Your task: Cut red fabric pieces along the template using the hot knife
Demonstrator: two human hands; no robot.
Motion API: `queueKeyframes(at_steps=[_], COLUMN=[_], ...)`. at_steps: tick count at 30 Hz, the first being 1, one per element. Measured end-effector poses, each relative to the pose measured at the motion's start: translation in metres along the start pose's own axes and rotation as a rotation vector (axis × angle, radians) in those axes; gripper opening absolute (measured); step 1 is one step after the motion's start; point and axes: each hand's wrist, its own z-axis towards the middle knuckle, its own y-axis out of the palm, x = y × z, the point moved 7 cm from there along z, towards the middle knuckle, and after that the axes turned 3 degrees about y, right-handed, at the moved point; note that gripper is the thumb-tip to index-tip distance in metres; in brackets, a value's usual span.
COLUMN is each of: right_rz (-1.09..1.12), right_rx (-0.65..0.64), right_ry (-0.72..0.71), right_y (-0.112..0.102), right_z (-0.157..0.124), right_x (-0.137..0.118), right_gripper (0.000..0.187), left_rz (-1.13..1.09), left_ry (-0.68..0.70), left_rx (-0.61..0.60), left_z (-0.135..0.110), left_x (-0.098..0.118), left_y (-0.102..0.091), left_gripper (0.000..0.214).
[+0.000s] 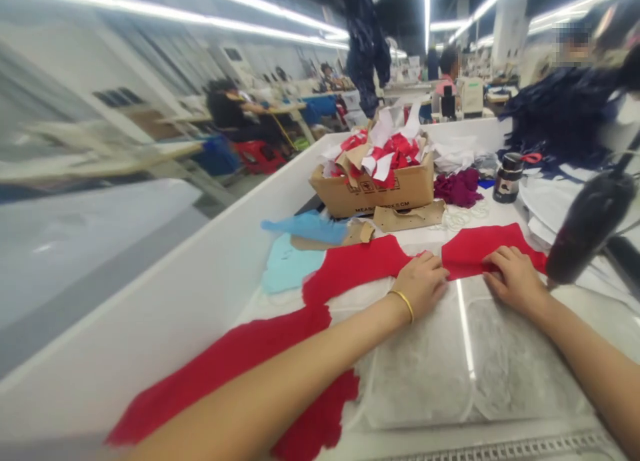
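Note:
Two red fabric pieces lie end to end across the work table: a short one [493,243] on the right and a longer one [357,264] on the left. Where they come close together, my left hand [425,281] rests low with its fingers bent and held together on the red cloth; the fingertips are partly hidden. A fold runs along the lower edge of the short piece, where my right hand [515,277] grips with curled fingers and thumb. More red fabric [235,354] spreads towards me under my left forearm.
A cardboard box [370,193] of red and white scraps stands behind the cloth. Light blue pieces [293,264] lie left, beside a raised white side board [190,301]. A dark jar [507,177] and a blurred black machine part [590,227] stand right. People sit at machines beyond.

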Motion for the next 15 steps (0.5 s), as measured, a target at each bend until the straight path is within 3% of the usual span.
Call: queueKeyframes(at_steps=[9, 12, 15], right_rz=[0.023, 0.021, 0.056], right_rx=[0.0, 0.021, 0.061], right_ry=[-0.012, -0.019, 0.013], right_y=[0.001, -0.002, -0.007], right_z=[-0.005, -0.005, -0.003], right_x=[-0.008, -0.009, -0.008], right_gripper=[0.013, 0.015, 0.019], left_rz=[-0.118, -0.178, -0.242], left_ry=[-0.023, -0.043, -0.064], left_rx=[0.085, 0.202, 0.361], left_z=[0.014, 0.014, 0.01], left_x=[-0.014, -0.018, -0.017], left_y=[0.006, -0.005, -0.027], left_gripper=[0.02, 0.016, 0.015])
